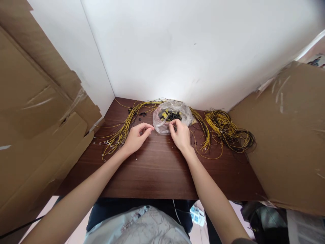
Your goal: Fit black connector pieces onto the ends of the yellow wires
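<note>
Two bare forearms, no sleeves down to the wrists, only a sliver of dark cloth at the right elbow by the bottom edge. No rings, no watch, no bracelet, no gloves on the left hand [137,137] or the right hand [180,135]. Short, unpainted nails on the fingers [148,127] that show. Slim wrists, slender forearms. Lower down, dark navy clothing [101,211] over the lap. Nothing more of the body in view: no face, no shoulders, no feet.
</note>
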### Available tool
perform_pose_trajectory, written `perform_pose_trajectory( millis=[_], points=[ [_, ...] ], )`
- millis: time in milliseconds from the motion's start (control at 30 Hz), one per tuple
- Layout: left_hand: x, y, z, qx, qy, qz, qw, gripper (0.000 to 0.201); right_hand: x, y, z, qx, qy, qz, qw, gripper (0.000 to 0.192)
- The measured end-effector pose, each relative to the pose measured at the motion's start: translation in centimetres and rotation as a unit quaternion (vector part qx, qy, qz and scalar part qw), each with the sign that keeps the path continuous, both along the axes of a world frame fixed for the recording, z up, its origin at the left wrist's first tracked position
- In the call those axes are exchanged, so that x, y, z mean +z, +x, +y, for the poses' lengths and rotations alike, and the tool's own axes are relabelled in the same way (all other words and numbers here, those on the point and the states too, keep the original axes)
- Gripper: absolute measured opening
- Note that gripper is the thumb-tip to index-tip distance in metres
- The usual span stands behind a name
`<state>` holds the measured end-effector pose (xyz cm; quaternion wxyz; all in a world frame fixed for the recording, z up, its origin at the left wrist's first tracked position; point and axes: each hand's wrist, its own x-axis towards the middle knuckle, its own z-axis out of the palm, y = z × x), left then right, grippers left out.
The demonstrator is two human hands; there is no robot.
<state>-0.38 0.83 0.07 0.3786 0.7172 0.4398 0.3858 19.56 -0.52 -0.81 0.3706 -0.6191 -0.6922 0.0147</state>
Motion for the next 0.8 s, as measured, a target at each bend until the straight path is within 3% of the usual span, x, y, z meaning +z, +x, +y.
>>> perform_pose_trajectory(
  millis=[267,400,567,800],
  points=[
    [-0.1,-0.1,0.0,-0.006,0.006,0.007,1.000,0.024,-0.1,-0.2,-0.1,0.002,-0.029,-0.044,0.999,0.015],
    [-0.1,0.0,0.0,-0.011,0.006,0.009,1.000,0.024,-0.1,-0.2,0.2,0.005,0.016,-0.028,0.999,0.015],
    [0.0,0.0,0.0,-0.016,0.008,0.014,1.000,0.023,-0.4,0.2,1.2,0.062,0.055,-0.012,0.996,0.014],
    [-0.2,0.1,0.0,-0.022,0.009,0.018,1.000,0.023,-1.3,0.4,1.7,0.100,0.011,-0.049,0.994,0.010]
  ],
)
